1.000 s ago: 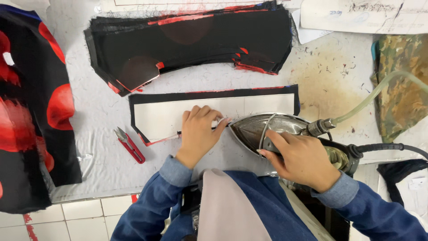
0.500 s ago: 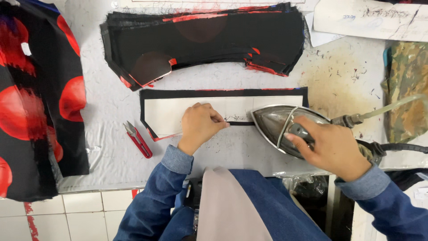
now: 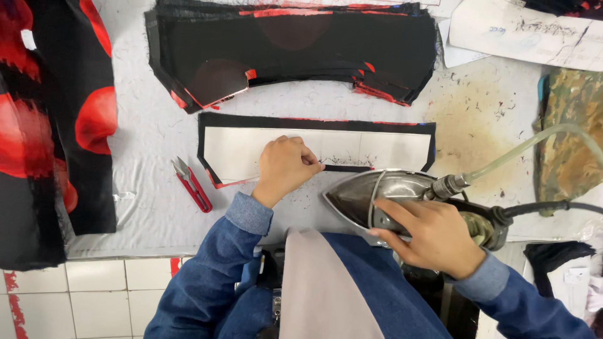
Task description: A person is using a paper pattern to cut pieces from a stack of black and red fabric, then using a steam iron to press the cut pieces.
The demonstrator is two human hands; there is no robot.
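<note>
My left hand (image 3: 286,166) rests with curled fingers on a black fabric piece (image 3: 314,123) that carries a white interfacing strip (image 3: 239,150), pinching the strip's lower edge. A metal steam iron (image 3: 370,191) sits just right of that hand, nose pointing left, below the strip's right half. My right hand (image 3: 433,233) grips the iron's handle. A clear hose (image 3: 534,141) and a black cord (image 3: 553,206) run off the iron's back toward the right.
A stack of black and red cut pieces (image 3: 301,44) lies at the back. Red thread snips (image 3: 191,184) lie left of my hand. Black fabric with red spots (image 3: 50,125) hangs at the left. Papers (image 3: 527,34) and a camouflage cloth (image 3: 571,125) sit right.
The iron and my right hand have slid right and back toward me, off the fabric piece. My left hand stays on the strip.
</note>
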